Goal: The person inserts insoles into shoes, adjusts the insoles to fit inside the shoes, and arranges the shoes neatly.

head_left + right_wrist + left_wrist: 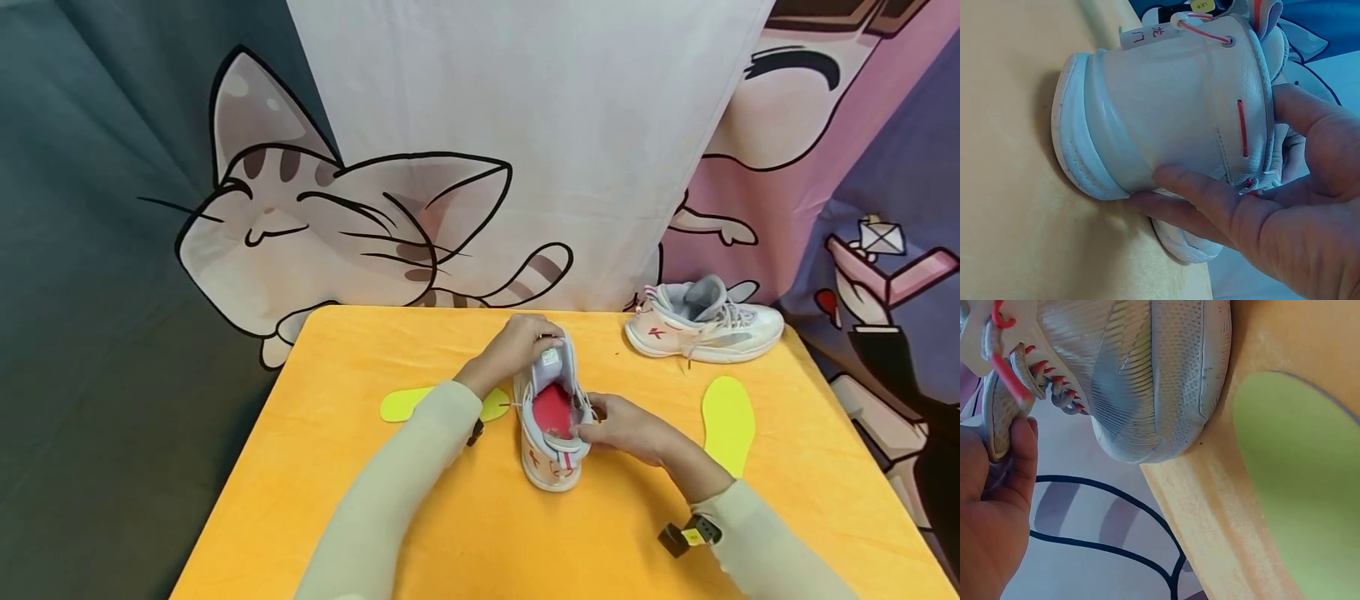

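Two hands on one shoe (553,408): my left hand (517,346) pinches its tongue, right hand (626,429) curls fingers (1200,194) round its heel, on the worktop (450,517).

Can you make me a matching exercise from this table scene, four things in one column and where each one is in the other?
Things:
1. left hand
2. right hand
3. second shoe
4. green insole

Places:
A. flat on the table right of the right hand
B. pinching the held shoe's tongue
C. standing at the table's far right edge
D. gripping the held shoe's heel end

Pairs: 1-B, 2-D, 3-C, 4-A
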Tool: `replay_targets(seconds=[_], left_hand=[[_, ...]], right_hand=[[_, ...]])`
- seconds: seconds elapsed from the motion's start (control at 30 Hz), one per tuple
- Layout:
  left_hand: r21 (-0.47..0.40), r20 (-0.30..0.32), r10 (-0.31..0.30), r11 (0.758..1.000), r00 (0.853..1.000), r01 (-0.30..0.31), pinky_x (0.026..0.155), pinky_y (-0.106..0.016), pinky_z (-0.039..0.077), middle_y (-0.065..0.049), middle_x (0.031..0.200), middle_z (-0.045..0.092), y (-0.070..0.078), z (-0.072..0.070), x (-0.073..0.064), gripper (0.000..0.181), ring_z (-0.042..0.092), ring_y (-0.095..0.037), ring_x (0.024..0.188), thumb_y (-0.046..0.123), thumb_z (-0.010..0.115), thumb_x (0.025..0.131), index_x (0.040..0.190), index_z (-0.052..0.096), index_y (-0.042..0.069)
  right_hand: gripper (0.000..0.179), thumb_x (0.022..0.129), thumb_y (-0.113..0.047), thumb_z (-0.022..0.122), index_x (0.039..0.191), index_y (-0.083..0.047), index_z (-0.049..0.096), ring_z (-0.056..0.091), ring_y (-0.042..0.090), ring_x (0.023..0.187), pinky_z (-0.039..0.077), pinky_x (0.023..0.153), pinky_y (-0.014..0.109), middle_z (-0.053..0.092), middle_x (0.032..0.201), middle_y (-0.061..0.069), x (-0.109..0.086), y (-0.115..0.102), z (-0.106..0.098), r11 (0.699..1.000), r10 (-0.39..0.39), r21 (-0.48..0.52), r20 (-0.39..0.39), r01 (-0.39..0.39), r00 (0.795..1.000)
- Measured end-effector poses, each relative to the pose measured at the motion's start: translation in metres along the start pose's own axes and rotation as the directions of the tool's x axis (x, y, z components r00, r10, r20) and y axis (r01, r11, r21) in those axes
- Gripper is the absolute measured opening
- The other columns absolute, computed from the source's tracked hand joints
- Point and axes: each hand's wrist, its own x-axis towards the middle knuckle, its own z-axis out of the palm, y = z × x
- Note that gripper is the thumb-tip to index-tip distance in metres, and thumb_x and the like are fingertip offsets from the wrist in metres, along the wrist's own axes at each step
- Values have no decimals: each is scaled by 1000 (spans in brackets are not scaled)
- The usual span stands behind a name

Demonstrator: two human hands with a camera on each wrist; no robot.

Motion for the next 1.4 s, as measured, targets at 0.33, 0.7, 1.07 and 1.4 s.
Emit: replay_targets(seconds=[0.33, 0.7, 1.07, 1.4], left_hand=[[-22, 22, 10, 1000, 1000, -9, 81, -20, 54, -3, 107, 75, 0, -5, -2, 23, 66, -13, 93, 26, 68, 100, 117, 79, 15], [-44, 57, 6, 999, 998, -4, 94, -26, 56, -2, 119, 76, 8, -9, -14, 24, 69, -14, 109, 26, 66, 102, 120, 77, 14], [-103, 26, -25, 994, 999, 28, 81, -22, 56, -2, 107, 73, 15, -29, -33, 35, 66, -13, 94, 30, 67, 102, 130, 70, 9], [-70, 5, -41, 997, 999, 42, 88, -35, 58, -13, 119, 72, -4, -52, -59, 33, 69, -24, 104, 26, 67, 102, 128, 69, 6]], right_hand=[[63, 98, -17, 69, 144, 16, 42, 65, 14, 98, 58, 87, 26, 65, 124, 26, 0, -1, 4, 1000, -5, -8, -51, 5, 999], [66, 100, -22, 68, 148, 15, 39, 65, 16, 104, 58, 90, 28, 61, 131, 30, -1, 4, 2, 1000, 2, -19, -54, -3, 999], [69, 100, -25, 69, 148, 13, 40, 64, 20, 106, 58, 90, 27, 62, 130, 28, -2, 3, 0, 998, -4, -65, -52, 1, 999], [73, 100, -33, 68, 153, 7, 37, 60, 26, 121, 54, 104, 43, 57, 142, 24, -1, 3, -1, 988, 1, -153, -68, -11, 998]])
